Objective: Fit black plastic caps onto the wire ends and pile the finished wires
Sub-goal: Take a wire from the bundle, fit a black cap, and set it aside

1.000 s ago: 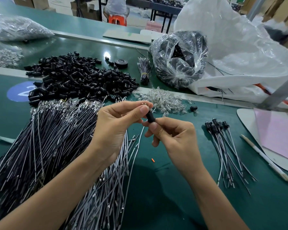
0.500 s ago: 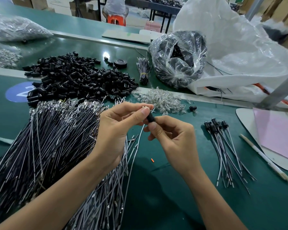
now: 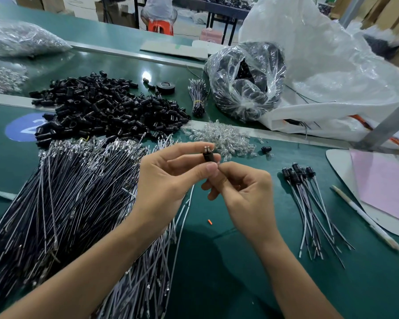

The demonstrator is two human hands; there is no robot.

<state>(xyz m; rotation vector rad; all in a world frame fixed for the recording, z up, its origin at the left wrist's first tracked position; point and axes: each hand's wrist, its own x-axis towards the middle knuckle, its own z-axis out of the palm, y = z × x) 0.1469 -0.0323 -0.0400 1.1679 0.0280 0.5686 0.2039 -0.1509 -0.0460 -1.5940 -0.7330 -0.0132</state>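
While both hands meet, the left hand (image 3: 168,178) pinches the top of a black cap (image 3: 208,155) and the right hand (image 3: 244,194) pinches its bottom end. Finished wires (image 3: 309,203) lie right of the grip, loose caps (image 3: 106,109) beyond it on the left. A blue sticker (image 3: 21,127) far left reads "2".

A green table (image 3: 217,272) carries a heap of black caps (image 3: 106,109), a spread of bare wires (image 3: 62,199), a small capped-wire pile (image 3: 309,203), clear bulbs (image 3: 224,137) and a pen (image 3: 364,217).
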